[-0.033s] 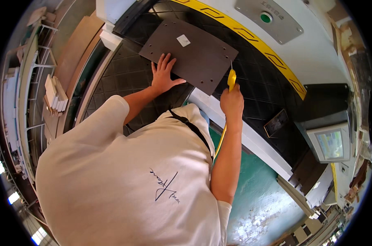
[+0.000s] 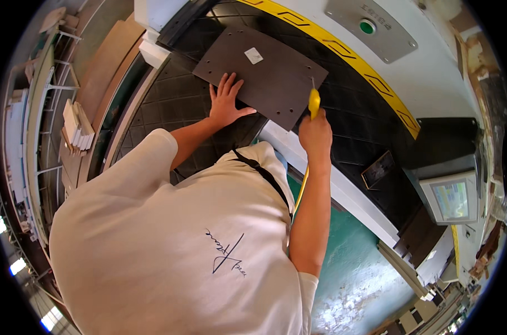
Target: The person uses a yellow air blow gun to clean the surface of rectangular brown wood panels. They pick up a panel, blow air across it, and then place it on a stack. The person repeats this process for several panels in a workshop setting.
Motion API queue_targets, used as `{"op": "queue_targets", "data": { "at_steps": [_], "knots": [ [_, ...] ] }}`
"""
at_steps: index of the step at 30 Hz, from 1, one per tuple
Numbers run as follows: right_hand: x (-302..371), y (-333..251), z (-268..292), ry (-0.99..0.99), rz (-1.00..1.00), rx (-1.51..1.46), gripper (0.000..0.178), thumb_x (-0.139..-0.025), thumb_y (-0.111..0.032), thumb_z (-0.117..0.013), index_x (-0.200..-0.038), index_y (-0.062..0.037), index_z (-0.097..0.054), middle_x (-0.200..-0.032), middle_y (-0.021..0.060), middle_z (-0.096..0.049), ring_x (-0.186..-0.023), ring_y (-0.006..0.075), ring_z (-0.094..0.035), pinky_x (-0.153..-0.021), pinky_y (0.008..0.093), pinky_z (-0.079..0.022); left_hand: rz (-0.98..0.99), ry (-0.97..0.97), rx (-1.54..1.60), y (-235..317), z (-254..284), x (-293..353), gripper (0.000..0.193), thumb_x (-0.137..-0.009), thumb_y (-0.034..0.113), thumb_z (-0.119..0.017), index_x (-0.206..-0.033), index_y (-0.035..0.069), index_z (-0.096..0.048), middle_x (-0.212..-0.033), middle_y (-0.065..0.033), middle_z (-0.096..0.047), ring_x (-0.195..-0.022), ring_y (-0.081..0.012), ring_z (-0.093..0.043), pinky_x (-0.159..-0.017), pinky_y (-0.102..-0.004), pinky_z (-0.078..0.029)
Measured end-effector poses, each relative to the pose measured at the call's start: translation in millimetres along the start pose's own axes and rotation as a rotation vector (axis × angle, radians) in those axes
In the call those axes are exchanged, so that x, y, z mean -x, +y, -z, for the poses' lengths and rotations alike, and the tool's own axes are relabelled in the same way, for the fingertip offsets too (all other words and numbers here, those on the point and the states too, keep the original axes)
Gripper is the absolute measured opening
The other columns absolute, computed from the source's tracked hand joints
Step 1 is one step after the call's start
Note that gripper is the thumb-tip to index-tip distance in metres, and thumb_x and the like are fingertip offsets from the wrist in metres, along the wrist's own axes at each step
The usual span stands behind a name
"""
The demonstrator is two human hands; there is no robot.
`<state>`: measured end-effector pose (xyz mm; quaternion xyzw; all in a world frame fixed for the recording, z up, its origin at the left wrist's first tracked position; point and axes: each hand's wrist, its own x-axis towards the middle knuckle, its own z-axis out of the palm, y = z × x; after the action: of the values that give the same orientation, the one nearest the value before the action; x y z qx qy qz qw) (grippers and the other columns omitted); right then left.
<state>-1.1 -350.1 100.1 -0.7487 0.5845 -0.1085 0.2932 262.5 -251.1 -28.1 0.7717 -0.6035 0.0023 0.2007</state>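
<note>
Compared with the earlier frame, the yellow pistol-shaped tool with a thin metal nozzle (image 2: 314, 103) is sitting slightly further left relative to the flat, dark brown rectangular panel (image 2: 267, 81), its nozzle now overlapping the panel's right end near the drilled holes. The panel is keeping its place on the black, grid-lined worktop (image 2: 351, 103). The tool is pointing away from the person, its long axis running nearly straight up the view and its tip leaning slightly left. The panel's long axis is running from upper left to lower right. The right hand (image 2: 315, 133) is clamping its grip around the tool; the left hand's (image 2: 225, 106) grip is staying apart, fingers spreading over the panel's near edge.
</note>
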Motion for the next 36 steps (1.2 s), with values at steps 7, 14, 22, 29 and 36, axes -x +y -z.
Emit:
{"op": "queue_targets", "data": {
  "at_steps": [7, 14, 22, 29, 36],
  "knots": [
    [-18, -92, -16, -0.215, 0.183, -0.079, 0.039, -0.094, -0.018, -0.057, -0.125, 0.0048, -0.052, -0.1, 0.0327, -0.071, -0.098, 0.0491, -0.07, -0.089, 0.0539, -0.055, 0.005, -0.054, 0.066, 0, -8, 3, 0.099, -0.073, 0.063, -0.083, -0.15, 0.011, -0.049, -0.167, -0.0173, -0.029, -0.157, -0.0398, -0.018, -0.12, -0.0714, -0.011],
    [36, -8, -7, -0.665, -0.33, -1.214, 0.049, -0.091, -0.014, -0.059, -0.138, -0.0016, -0.051, -0.12, 0.015, -0.071, -0.113, 0.0327, -0.068, -0.087, 0.0507, -0.057, -0.06, -0.014, 0.044, -9, -21, -25, 0.101, -0.074, 0.066, -0.081, -0.153, 0.012, -0.048, -0.168, -0.0185, -0.026, -0.157, -0.0423, -0.017, -0.117, -0.0752, -0.013],
    [106, 32, -11, -0.549, -0.299, -1.867, 0.073, -0.086, -0.014, -0.062, -0.152, 0.0037, -0.037, -0.141, 0.0257, -0.056, -0.126, 0.0416, -0.06, -0.103, 0.0514, -0.053, -0.136, 0.019, 0.001, -7, -66, -137, 0.104, -0.078, 0.078, -0.069, -0.154, 0.012, -0.046, -0.168, -0.0182, -0.026, -0.158, -0.0403, -0.012, -0.117, -0.0774, -0.005],
    [117, 20, 54, -0.604, -0.195, -1.557, 0.058, -0.087, -0.001, -0.06, -0.143, 0.0077, -0.048, -0.133, 0.0229, -0.06, -0.126, 0.0331, -0.06, -0.086, 0.0384, -0.064, -0.103, 0.057, -0.008, 0, -99, -194, 0.107, -0.074, 0.082, -0.07, -0.153, 0.014, -0.048, -0.168, -0.0131, -0.027, -0.158, -0.0358, -0.014, -0.116, -0.0795, -0.01],
    [124, -3, 105, -0.712, -0.06, -1.482, 0.059, -0.091, 0.0, -0.058, -0.147, 0.0076, -0.04, -0.132, 0.0226, -0.059, -0.125, 0.029, -0.059, -0.079, 0.0337, -0.064, -0.025, 0.151, 0.131, 15, -104, -192, 0.116, -0.068, 0.082, -0.075, -0.153, 0.01, -0.043, -0.166, -0.0249, -0.025, -0.157, -0.0443, -0.012, -0.121, -0.0719, -0.013]
  ]
}}
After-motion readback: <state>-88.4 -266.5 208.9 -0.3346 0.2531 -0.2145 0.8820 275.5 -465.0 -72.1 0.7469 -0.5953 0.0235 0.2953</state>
